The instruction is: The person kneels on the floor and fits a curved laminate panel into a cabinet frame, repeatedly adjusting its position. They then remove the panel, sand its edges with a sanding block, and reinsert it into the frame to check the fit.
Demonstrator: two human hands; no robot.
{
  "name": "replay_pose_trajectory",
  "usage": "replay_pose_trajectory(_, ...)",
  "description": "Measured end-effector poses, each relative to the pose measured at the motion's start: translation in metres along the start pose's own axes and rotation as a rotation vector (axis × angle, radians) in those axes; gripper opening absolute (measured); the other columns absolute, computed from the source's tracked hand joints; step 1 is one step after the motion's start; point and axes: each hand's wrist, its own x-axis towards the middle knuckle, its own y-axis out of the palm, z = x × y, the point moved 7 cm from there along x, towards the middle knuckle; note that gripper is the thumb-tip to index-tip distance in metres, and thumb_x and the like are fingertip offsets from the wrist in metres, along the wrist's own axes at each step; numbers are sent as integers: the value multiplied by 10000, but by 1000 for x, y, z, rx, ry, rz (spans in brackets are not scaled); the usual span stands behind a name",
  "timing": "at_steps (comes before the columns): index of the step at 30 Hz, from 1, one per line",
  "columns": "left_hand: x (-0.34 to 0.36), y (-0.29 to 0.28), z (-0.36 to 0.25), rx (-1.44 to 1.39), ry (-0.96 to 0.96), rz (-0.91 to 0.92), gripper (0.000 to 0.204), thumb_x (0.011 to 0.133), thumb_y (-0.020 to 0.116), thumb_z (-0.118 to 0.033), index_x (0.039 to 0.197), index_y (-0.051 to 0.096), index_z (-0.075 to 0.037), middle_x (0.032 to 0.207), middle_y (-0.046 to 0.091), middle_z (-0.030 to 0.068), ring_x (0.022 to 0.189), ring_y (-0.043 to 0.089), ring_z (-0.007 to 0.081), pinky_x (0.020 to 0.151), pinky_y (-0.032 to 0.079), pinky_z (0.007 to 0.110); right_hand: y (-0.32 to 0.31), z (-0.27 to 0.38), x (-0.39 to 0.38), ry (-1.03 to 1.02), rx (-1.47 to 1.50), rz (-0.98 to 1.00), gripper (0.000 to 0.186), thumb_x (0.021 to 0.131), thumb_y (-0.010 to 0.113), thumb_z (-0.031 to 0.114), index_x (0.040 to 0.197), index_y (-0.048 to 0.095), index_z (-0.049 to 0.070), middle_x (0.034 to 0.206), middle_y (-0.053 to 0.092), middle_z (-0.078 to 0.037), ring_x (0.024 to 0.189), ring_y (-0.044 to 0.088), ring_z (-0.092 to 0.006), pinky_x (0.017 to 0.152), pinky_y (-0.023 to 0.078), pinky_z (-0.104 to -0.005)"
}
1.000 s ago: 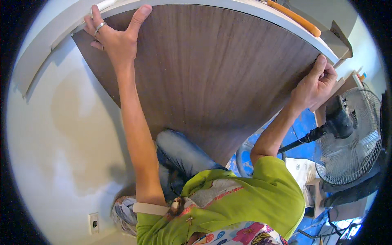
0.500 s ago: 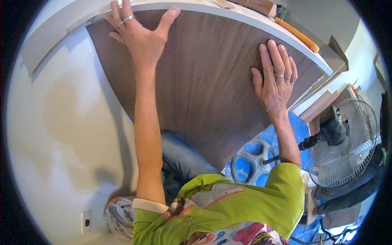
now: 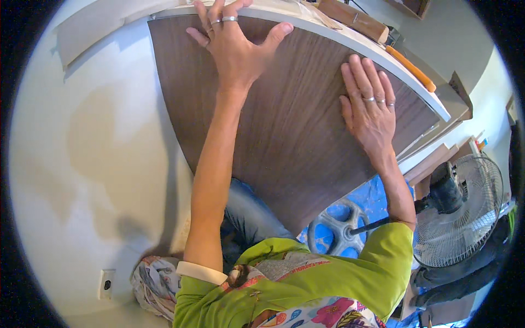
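A large dark brown wood-grain panel [image 3: 284, 126], wide and curved at the top and tapering downward, fills the middle of the view. Along its upper curve runs a white edge strip [image 3: 350, 41]. My left hand [image 3: 238, 54] is spread at the upper left; its fingertips reach over the white strip while the thumb points right over the panel. Flat on the panel's upper right lies my right hand [image 3: 371, 109], fingers together and stretched out, just below the strip. Neither hand holds anything.
An orange-handled tool [image 3: 410, 68] and a brown block [image 3: 353, 19] lie on the surface above the strip. At right stands a fan [image 3: 459, 208] with a grey spoked base [image 3: 342, 227] on blue floor covering. A white wall with an outlet [image 3: 107, 284] borders the left.
The view has shifted, so the panel and strip appear further right. My left hand has slid slightly right along the top edge. My right hand stays flat, its fingers tilted a little more left.
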Motion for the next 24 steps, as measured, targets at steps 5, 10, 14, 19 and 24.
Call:
replay_pose_trajectory(5,-4,4,3,1,-37,14,643,799,807,-464,1251,546,-89,1492,404,191,1516,186,432,1150,23,753,8,13,14,-90,34,53,684,939,618,368,1556,410,157,1645,323,-4,1525,271,-170,1271,169,-384)
replay_pose_trajectory(10,-1,2,-1,134,27,-27,754,813,783,-522,1330,513,-44,1499,397,221,1491,233,455,1177,81,709,3,14,21,-105,17,61,691,941,615,370,1560,400,152,1649,315,-5,1532,254,-170,1271,165,-374)
replay_pose_trajectory(14,-23,4,9,-97,-20,-299,882,714,875,-532,1341,475,-59,1535,320,237,1474,243,426,1177,124,670,6,13,22,-100,19,63,704,936,619,369,1565,390,152,1657,299,-3,1538,238,-168,1271,166,-371)
replay_pose_trajectory(19,-47,5,11,-110,-129,-293,731,751,866,-450,1259,505,-69,1444,426,168,1401,353,397,1147,195,679,4,15,22,-94,15,74,712,936,614,357,1571,373,145,1664,280,-1,1541,228,-170,1275,150,-369)
replay_pose_trajectory(24,-40,-5,8,-80,-52,-343,669,766,862,-422,1215,533,-51,1375,484,178,1298,432,401,1072,338,568,3,14,19,-89,47,61,720,941,605,330,1584,346,138,1674,257,-14,1553,203,-175,1279,144,-376)
